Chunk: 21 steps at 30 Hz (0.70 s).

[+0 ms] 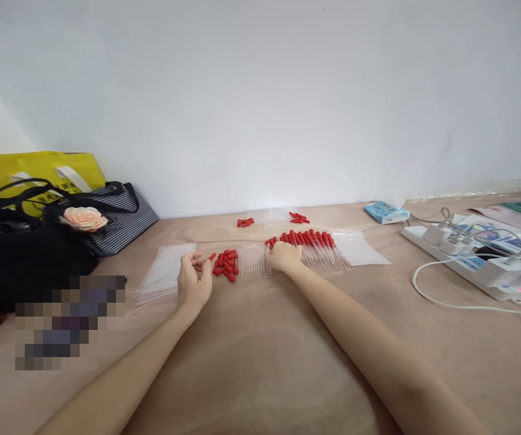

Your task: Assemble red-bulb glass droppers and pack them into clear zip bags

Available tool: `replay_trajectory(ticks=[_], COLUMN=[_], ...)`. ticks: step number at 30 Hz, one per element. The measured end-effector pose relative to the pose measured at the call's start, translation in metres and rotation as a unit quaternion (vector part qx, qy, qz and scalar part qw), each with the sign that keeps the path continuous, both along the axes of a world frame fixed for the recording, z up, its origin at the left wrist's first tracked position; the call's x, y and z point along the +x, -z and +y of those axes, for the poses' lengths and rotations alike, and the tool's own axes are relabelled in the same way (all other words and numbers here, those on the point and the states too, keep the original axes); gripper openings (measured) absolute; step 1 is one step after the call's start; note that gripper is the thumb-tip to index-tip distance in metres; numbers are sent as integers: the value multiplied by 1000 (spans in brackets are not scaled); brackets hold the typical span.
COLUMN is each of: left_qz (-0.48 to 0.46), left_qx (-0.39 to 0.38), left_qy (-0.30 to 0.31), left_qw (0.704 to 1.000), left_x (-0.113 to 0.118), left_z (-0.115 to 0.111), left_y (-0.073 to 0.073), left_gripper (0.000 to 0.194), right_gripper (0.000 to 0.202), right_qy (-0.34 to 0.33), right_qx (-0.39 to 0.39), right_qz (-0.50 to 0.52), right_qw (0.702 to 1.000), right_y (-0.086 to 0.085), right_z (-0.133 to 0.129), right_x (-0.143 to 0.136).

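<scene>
In the head view, the left hand (193,279) is pinching a red cap (210,258) between thumb and fingers. A pile of red caps (226,264) is lying on the counter (251,350) just to its right, and white sheets (168,269) are resting to its left. The right hand (284,256) is reaching down with its fingers curled at the end of a row of capped tubes (317,249); whether it is gripping one is hidden. Bare tubes (252,260) are lying just left of it, and a power strip (473,261) is sitting well to its right.
</scene>
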<state>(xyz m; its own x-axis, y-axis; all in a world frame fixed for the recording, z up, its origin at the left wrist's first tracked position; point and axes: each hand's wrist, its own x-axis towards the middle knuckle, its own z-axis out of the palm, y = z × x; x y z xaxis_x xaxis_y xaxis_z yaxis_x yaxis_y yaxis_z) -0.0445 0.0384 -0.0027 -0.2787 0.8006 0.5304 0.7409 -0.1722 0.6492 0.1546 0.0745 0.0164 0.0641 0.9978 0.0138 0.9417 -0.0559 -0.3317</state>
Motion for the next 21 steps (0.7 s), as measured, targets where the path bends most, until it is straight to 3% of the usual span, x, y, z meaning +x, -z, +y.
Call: replay_trajectory(ticks=[2,5,8,10,12,14,21], left_qz=[-33,-32,39,88,121,145,197], left_qx=[26,20,-22,-47,-58,-65,-78], left_qy=[25,163,306,357,381,390,381], left_qw=[999,986,951,929,915,907,900], left_x=[6,20,36,43,47,49,55], left_z=[-7,-21,-36,-44,-48,-49,-51], left_y=[-1,0,2,2,1,-2,-7], left_gripper=[23,22,23,26,29,26,28], right_gripper=[31,32,28,24,24,23,21], right_qy=[-4,-24,-69,-128,-268,-321,-315], right_qx=[10,30,56,72,114,164,227], right_qz=[4,13,28,40,40,9,16], right_qw=[1000,999,996,988,956,933,921], right_y=[-2,-6,-6,-2,4,12,26], right_z=[-2,-11,-30,-46,-61,-73,-83], right_x=[4,17,40,60,78,93,104])
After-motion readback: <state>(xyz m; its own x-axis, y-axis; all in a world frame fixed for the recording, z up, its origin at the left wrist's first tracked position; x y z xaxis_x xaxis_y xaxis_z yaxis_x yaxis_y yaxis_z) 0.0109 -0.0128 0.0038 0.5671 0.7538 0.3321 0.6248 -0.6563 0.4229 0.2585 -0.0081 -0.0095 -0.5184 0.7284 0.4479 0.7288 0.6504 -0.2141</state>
